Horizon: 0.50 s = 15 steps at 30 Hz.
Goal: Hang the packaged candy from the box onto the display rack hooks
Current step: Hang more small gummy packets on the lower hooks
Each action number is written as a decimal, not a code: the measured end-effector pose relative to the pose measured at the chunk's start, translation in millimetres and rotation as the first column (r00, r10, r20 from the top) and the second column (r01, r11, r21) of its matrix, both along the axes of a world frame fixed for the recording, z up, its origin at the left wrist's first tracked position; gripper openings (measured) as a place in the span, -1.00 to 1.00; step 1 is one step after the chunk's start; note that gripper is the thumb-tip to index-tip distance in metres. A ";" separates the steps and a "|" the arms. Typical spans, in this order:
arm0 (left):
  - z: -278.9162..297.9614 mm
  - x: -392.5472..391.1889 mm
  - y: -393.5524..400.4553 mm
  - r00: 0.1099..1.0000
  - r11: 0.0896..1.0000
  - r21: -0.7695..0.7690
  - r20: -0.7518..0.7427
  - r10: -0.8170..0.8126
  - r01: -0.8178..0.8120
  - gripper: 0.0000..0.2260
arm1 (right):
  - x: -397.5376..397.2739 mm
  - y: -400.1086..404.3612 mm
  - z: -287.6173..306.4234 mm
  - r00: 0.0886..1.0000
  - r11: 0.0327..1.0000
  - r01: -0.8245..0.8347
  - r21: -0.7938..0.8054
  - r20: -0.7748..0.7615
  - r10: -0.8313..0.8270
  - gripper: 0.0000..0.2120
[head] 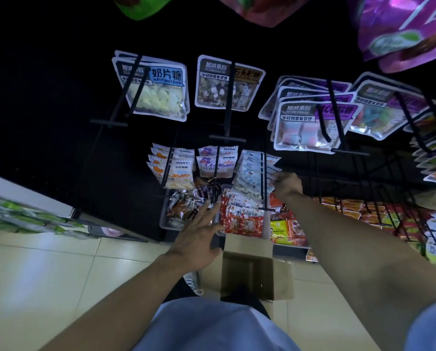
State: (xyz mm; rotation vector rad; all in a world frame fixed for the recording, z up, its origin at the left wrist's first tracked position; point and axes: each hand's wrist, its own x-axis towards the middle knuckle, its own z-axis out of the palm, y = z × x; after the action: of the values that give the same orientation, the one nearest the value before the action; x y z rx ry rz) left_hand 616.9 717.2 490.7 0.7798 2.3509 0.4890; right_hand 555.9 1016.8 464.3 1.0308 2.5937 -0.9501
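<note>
Dim shop aisle, right hand (286, 183) is pinching blue candy packs (252, 174) at the hook (263, 178), left hand (199, 233) hovering open-fingered; probably best keeping the holes lined up.

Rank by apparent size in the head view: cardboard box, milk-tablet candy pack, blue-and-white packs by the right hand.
1. cardboard box, though nearest the camera.
2. milk-tablet candy pack.
3. blue-and-white packs, each smallest.

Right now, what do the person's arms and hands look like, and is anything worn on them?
Both forearms are bare, with no gloves, watch or rings visible on the left hand or right hand. A light blue short sleeve shows at the right upper arm, matching the shirt below.
</note>
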 end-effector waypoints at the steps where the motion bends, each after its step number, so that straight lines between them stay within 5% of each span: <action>1: 1.0 0.4 0.5 1.000 1.000 0.008 0.004 0.004 -0.004 -0.58 | -0.9 0.1 -1.0 1.000 1.000 0.016 -0.010 -0.001 -0.016 -0.72; 15: -3.1 16.5 3.1 0.989 0.995 -0.040 -0.121 0.083 -0.089 -0.52 | 18.7 5.5 8.2 0.993 0.987 0.108 -0.117 -0.039 -0.113 -0.75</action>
State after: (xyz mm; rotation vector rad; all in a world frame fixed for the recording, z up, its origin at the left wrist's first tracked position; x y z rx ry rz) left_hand 633.4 720.3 487.6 0.7067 2.5060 0.4347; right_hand 574.5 1022.2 472.5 1.1449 2.5056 -1.1475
